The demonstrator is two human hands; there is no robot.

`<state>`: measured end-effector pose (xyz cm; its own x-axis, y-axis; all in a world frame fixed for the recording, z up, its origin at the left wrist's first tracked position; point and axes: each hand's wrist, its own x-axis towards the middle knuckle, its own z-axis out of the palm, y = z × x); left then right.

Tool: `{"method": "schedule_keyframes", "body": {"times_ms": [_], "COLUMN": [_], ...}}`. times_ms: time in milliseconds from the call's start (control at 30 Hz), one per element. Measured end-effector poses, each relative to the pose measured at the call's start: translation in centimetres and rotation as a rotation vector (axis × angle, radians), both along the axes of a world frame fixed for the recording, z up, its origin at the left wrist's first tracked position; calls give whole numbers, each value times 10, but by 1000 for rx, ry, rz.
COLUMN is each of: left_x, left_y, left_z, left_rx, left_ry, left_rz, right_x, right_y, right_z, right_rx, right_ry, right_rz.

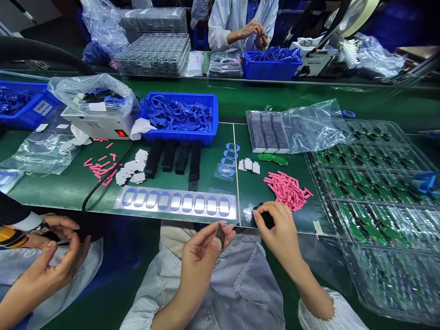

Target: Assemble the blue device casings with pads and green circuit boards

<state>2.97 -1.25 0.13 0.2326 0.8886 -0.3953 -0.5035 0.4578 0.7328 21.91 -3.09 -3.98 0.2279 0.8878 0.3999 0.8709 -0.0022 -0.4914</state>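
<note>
Our left hand (202, 259) is just in front of the edge of the tabletop (211, 160). Its thumb and fingers are almost closed, and they pinch a small flat dark piece (220, 235), which stands up from the grip. We cannot tell exactly what part this is. Our right hand (279, 233) is also curled nearly closed, and it holds a small black piece (267, 220) under its fingers, at the front edge of the tabletop. The two hands are near each other but not touching.

Just beside the right hand lies a small scrap of clear film (248, 213), and a little farther is a pile of pink strips (288, 190). Near the left hand, a long sheet with blue oval films (175, 203) lies on the tabletop. Behind this sheet are four black blocks (172, 160) in a row, and then a blue plastic crate (180, 117) full of blue frames. On our right, clear trays with green circuit boards (374, 192) lie on the tabletop. At our left side, the hands of a co-worker (44, 261) hold a thin tool (63, 241). Across the tabletop, the hands of another person (252, 34) are close together over a small blue part.
</note>
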Motion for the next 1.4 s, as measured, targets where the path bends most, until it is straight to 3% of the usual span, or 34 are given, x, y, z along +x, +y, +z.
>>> {"method": "schedule_keyframes", "body": {"times_ms": [100,233,300,400,533,700,767,900,1033,1133,1267,1400], "left_x": [-3,-9,-12,-12,-12,-20,-23,-19,-9,-7,-11,-14], "left_y": [0,5,8,10,5,1,-1,-7,-13,-12,-5,-1], "left_z": [2,0,-1,-3,-4,-7,-8,-8,-4,-2,0,4], "left_rx": [-30,-67,-58,-41,27,110,111,2,-137,-202,-102,19], "left_ry": [26,46,38,46,109,141,76,-139,-279,-290,-148,-46], "left_rz": [18,-35,-80,-138,-265,-361,-450,-662,-601,-538,-453,-409], "right_x": [0,1,0,-11,-34,-48,-49,-56,-63,-59,-46,-41], "right_y": [0,-13,-18,-17,-10,-9,-14,-26,-30,-29,-24,-19], "right_z": [-15,-15,-8,10,36,47,48,48,45,46,58,68], "right_rx": [22,-16,-13,31,93,231,193,64,-77,-7,190,138], "right_ry": [-99,-195,-200,-47,80,71,205,741,1058,1002,642,413], "right_rz": [22,206,255,290,484,592,583,501,513,473,318,329]}}
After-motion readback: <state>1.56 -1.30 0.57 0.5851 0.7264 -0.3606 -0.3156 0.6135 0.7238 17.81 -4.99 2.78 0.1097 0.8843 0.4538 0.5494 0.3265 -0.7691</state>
